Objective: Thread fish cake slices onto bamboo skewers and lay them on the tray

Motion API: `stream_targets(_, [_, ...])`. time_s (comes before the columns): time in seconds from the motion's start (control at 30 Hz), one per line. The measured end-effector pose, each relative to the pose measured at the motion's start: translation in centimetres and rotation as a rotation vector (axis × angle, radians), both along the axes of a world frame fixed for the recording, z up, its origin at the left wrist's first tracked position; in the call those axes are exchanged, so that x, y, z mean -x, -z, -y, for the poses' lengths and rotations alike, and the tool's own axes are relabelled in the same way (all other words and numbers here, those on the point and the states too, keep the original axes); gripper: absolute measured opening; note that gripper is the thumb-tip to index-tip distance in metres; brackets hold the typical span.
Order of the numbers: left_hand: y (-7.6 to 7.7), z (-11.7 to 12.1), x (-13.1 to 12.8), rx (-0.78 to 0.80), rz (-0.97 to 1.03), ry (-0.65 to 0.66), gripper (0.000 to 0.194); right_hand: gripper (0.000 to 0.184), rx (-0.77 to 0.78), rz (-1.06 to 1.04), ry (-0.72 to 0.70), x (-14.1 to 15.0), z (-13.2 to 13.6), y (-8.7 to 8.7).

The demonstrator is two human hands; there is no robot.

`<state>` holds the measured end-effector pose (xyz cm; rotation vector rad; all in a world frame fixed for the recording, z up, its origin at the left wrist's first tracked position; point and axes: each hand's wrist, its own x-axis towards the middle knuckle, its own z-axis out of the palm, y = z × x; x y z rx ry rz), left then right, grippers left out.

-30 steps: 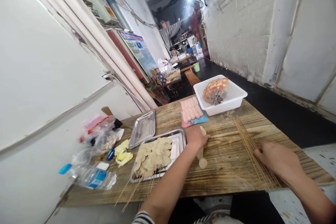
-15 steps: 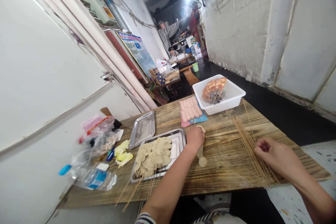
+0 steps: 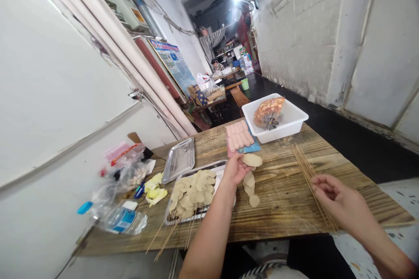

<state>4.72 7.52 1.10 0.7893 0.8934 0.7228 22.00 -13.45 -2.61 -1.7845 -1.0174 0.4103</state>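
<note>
My left hand [image 3: 236, 169] is raised a little over the wooden table [image 3: 281, 209], its fingertips pinching a pale round slice [image 3: 252, 160]. More loose slices [image 3: 250, 188] lie below it on the wood. My right hand [image 3: 337, 198] rests over the spread of thin bamboo skewers [image 3: 307, 174], its fingers curled in a pinch on one skewer. A steel tray [image 3: 221, 167] left of my left hand holds several skewered slices [image 3: 192, 192], their sticks jutting over the near edge.
A white tub [image 3: 288, 124] with a fan of browned skewers stands at the far edge, a pack of sausages [image 3: 239, 137] beside it. An empty steel tray [image 3: 179, 165], plastic bags [image 3: 131, 170], yellow scraps and a lying water bottle [image 3: 119, 220] crowd the left.
My left hand has lifted from the table with one slice, leaving the others behind. My right hand has drawn back slightly and curled its fingers on a skewer.
</note>
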Motion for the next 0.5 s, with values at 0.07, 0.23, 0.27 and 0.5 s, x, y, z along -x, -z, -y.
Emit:
stream_targets(0.07, [0.0, 0.7, 0.1, 0.178, 0.141, 0.01, 0.01, 0.018, 0.005, -0.041, -0.15, 2.4, 0.3, -0.2])
stream_targets(0.23, [0.7, 2.3, 0.2, 0.193, 0.216, -0.041, 0.015, 0.027, -0.018, -0.132, -0.256, 6.8, 0.8, -0.1])
stream_targets(0.27, [0.8, 2.5, 0.2, 0.167, 0.219, -0.068, 0.016, 0.028, -0.018, -0.129, -0.244, 7.3, 0.9, 0.0])
stream_targets(0.5, [0.4, 2.9, 0.8, 0.064, 0.269, -0.288, 0.022, 0.033, 0.006, -0.07, -0.295, 8.8, 2.6, 0.4])
